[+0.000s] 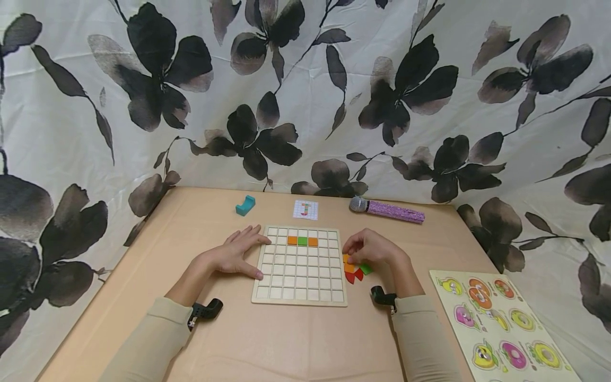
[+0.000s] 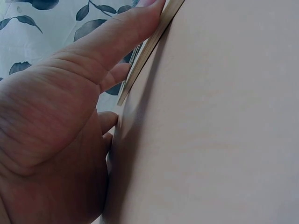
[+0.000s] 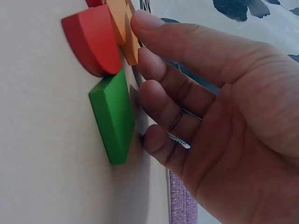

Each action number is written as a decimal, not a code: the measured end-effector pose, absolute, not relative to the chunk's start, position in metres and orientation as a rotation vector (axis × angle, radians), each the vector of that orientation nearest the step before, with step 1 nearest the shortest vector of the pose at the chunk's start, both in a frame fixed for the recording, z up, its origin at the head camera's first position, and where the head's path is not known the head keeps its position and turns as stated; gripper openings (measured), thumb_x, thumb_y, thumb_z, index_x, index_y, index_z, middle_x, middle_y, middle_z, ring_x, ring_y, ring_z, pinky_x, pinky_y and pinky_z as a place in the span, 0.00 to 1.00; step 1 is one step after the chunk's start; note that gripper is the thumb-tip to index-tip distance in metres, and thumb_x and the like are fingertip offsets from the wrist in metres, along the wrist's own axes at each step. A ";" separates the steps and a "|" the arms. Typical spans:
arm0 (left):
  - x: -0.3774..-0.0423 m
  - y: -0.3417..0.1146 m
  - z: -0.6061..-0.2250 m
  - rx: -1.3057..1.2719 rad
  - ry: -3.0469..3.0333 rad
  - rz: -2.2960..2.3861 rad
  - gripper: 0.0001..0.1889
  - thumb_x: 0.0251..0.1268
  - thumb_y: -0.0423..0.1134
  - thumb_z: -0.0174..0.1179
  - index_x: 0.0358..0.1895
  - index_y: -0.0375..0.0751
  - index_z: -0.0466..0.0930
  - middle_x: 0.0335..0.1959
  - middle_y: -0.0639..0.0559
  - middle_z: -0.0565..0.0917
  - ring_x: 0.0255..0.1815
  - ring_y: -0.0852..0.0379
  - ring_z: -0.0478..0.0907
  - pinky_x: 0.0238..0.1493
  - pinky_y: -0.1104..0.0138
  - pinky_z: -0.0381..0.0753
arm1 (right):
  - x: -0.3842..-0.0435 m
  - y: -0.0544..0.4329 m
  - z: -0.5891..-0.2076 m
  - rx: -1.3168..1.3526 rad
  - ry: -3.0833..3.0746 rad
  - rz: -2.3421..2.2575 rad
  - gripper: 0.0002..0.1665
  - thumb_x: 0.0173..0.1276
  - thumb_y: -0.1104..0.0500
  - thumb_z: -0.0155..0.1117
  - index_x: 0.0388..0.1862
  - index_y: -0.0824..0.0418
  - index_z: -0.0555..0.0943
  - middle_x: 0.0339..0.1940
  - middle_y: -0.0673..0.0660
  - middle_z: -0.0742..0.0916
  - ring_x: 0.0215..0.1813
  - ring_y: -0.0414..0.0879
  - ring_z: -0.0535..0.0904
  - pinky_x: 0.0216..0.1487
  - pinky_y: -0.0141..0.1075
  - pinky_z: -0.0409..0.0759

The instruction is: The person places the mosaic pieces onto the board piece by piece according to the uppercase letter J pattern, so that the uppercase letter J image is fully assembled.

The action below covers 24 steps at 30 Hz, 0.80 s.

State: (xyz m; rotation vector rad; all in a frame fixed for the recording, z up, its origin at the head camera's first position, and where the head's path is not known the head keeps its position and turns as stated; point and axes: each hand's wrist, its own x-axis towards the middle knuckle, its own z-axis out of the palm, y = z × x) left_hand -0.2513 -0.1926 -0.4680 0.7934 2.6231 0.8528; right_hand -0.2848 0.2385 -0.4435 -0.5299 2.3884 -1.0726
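Light tan table [image 1: 286, 345] fills the foreground, and two beige sleeves [image 1: 148, 339] reach over it from the near side, each with a black wrist device [image 1: 205, 312] at the cuff. To the right lies a cream sheet [image 1: 525, 334] printed with fruit and vegetable pictures.

Farther in, a pale grid board [image 1: 300, 297] lies flat between the hands. Left hand [image 1: 234, 254] has its fingers spread, thumb and forefinger resting at the board's left edge; it pinches nothing. Right hand [image 1: 374, 249] is beside the board's right edge, fingers bent down to a small cluster of loose pieces: orange pieces [image 1: 350, 268], red pieces [image 1: 358, 274] and a green piece [image 1: 366, 269]. Its thumb tip meets an orange one in the right wrist view, but I cannot tell whether thumb and forefinger pinch it, since the forefinger is hidden there. The loose green piece touches a red one.

Toward the board's far side, in the second row from the top, sit three adjoining tiles: orange, green, orange [image 1: 303, 241].

Beyond the board are a curved teal block [image 1: 245, 206], a small card [image 1: 305, 209] bearing a coloured figure on a grid, and a microphone [image 1: 391, 209] with a glittery purple handle. White fabric [image 1: 334, 143] with dark flowers hangs behind everything.
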 end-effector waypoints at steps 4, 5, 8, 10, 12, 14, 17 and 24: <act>-0.252 -0.192 -0.468 0.789 2.629 0.845 0.47 0.49 0.63 0.78 0.72 0.53 0.70 0.86 0.35 0.46 0.87 0.33 0.35 0.82 0.36 0.32 | -0.284 0.238 -0.444 -0.520 2.392 -1.068 0.11 0.64 0.66 0.77 0.45 0.60 0.90 0.34 0.57 0.87 0.36 0.49 0.80 0.37 0.34 0.82; -0.252 -0.192 -0.467 0.789 2.630 0.843 0.47 0.49 0.64 0.78 0.72 0.54 0.70 0.86 0.35 0.46 0.87 0.34 0.35 0.82 0.36 0.32 | -0.284 0.238 -0.444 -0.519 2.394 -1.066 0.11 0.64 0.66 0.77 0.45 0.60 0.90 0.34 0.57 0.87 0.36 0.49 0.80 0.37 0.34 0.82; -0.252 -0.192 -0.467 0.786 2.629 0.842 0.47 0.49 0.64 0.78 0.72 0.53 0.70 0.86 0.35 0.46 0.87 0.34 0.35 0.82 0.36 0.32 | -0.284 0.237 -0.444 -0.517 2.395 -1.064 0.10 0.64 0.67 0.76 0.45 0.60 0.90 0.34 0.57 0.87 0.36 0.49 0.80 0.37 0.33 0.82; -0.252 -0.192 -0.467 0.787 2.630 0.839 0.47 0.48 0.64 0.78 0.72 0.53 0.70 0.86 0.35 0.46 0.87 0.33 0.35 0.82 0.36 0.32 | -0.284 0.237 -0.444 -0.517 2.393 -1.065 0.10 0.64 0.67 0.76 0.44 0.60 0.90 0.34 0.57 0.87 0.36 0.49 0.80 0.36 0.33 0.82; -0.252 -0.192 -0.467 0.788 2.631 0.837 0.47 0.48 0.64 0.78 0.72 0.54 0.70 0.86 0.35 0.45 0.87 0.33 0.35 0.82 0.35 0.32 | -0.284 0.237 -0.443 -0.514 2.389 -1.068 0.10 0.64 0.67 0.76 0.44 0.60 0.90 0.34 0.57 0.87 0.36 0.49 0.80 0.36 0.33 0.81; -0.252 -0.192 -0.468 0.788 2.630 0.836 0.47 0.48 0.64 0.78 0.73 0.54 0.69 0.86 0.35 0.45 0.87 0.33 0.35 0.82 0.35 0.32 | -0.284 0.237 -0.443 -0.513 2.387 -1.069 0.10 0.64 0.68 0.75 0.44 0.60 0.90 0.34 0.57 0.87 0.36 0.49 0.80 0.36 0.33 0.81; -0.252 -0.192 -0.468 0.784 2.627 0.841 0.47 0.48 0.64 0.78 0.73 0.54 0.69 0.87 0.35 0.45 0.87 0.33 0.35 0.82 0.36 0.32 | -0.284 0.237 -0.443 -0.515 2.389 -1.065 0.10 0.64 0.68 0.75 0.44 0.60 0.90 0.33 0.56 0.87 0.36 0.49 0.80 0.37 0.33 0.81; -0.251 -0.192 -0.467 0.772 2.624 0.845 0.47 0.48 0.64 0.79 0.73 0.55 0.70 0.87 0.36 0.44 0.87 0.34 0.35 0.82 0.37 0.32 | -0.284 0.236 -0.443 -0.538 2.384 -1.048 0.08 0.66 0.67 0.74 0.44 0.60 0.89 0.32 0.56 0.86 0.35 0.48 0.79 0.36 0.33 0.80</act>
